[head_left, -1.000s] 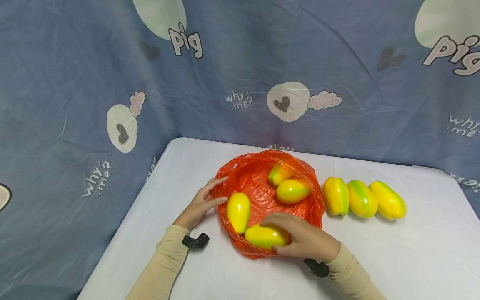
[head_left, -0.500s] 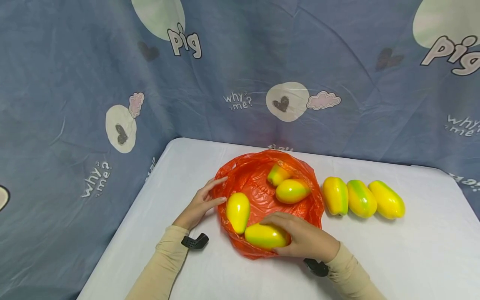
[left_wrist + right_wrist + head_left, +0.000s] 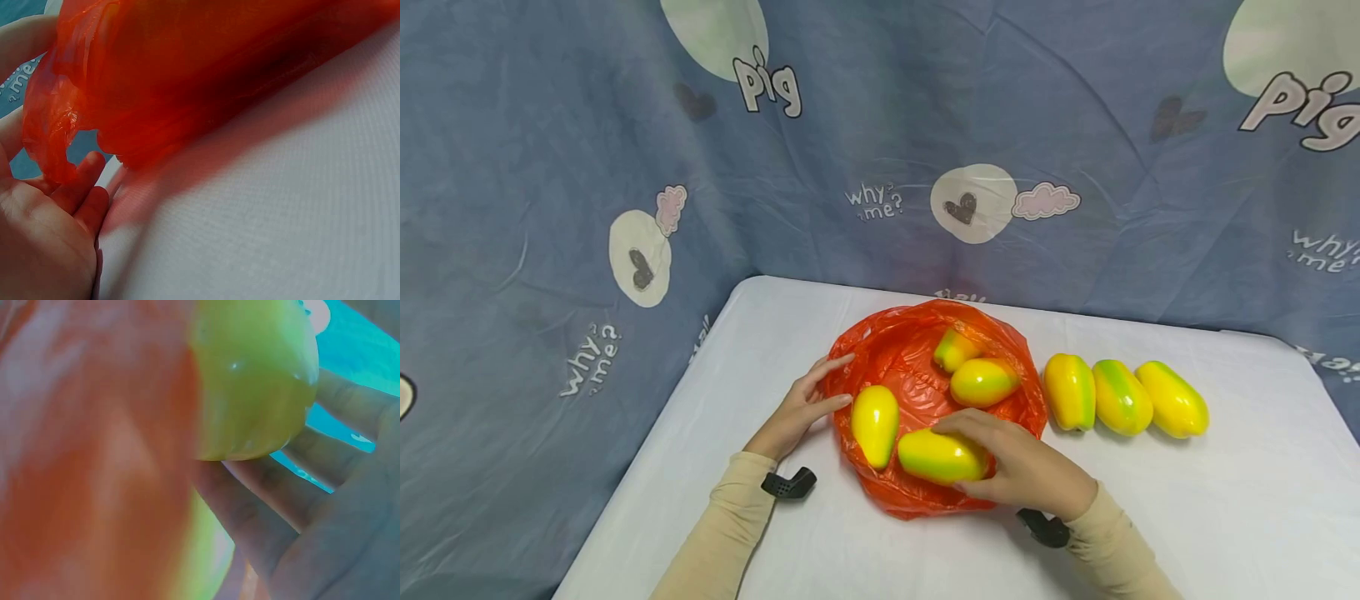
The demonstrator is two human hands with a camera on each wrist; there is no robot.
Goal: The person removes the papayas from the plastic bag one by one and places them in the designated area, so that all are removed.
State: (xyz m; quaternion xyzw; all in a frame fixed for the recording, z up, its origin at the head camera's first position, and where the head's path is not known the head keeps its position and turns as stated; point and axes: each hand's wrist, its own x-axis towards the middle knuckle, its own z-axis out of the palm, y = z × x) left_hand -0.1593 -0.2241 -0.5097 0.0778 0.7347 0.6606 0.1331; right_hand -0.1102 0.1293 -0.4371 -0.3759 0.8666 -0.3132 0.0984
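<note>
Head view: I am looking down on a red plastic bag (image 3: 898, 502) set on the white worktop (image 3: 1240, 500), its wide, crumpled mouth facing up.
Right hand (image 3: 1033, 467): reaches over the bag's near right edge and grips the held fruit (image 3: 936, 457), fingers curled over its far side, thumb at its near side.
Where it is: the held fruit, glossy yellow-green, lies lengthwise left to right within the near part of the bag, just beside the left fruit (image 3: 875, 425); I cannot tell whether its underside touches the plastic.
Left hand (image 3: 801, 412): at the bag's left rim, index finger and thumb stretched out and apart, their tips over the edge.
Left wrist view: I make out red plastic against those loose fingers, two fingertips showing in front of it.
Right wrist view: I get the held fruit against the fingers, with blurred red plastic across the left.
Far part of bag: the far fruit (image 3: 957, 348) and the middle fruit (image 3: 985, 382) lie close together toward the right side.
Right of bag: three more fruits (image 3: 1123, 397) sit side by side on the worktop, the leftmost just beside the bag.
Sleeves (image 3: 718, 525): beige, on both arms.
Backdrop (image 3: 850, 100): blue printed cloth beyond the worktop.
</note>
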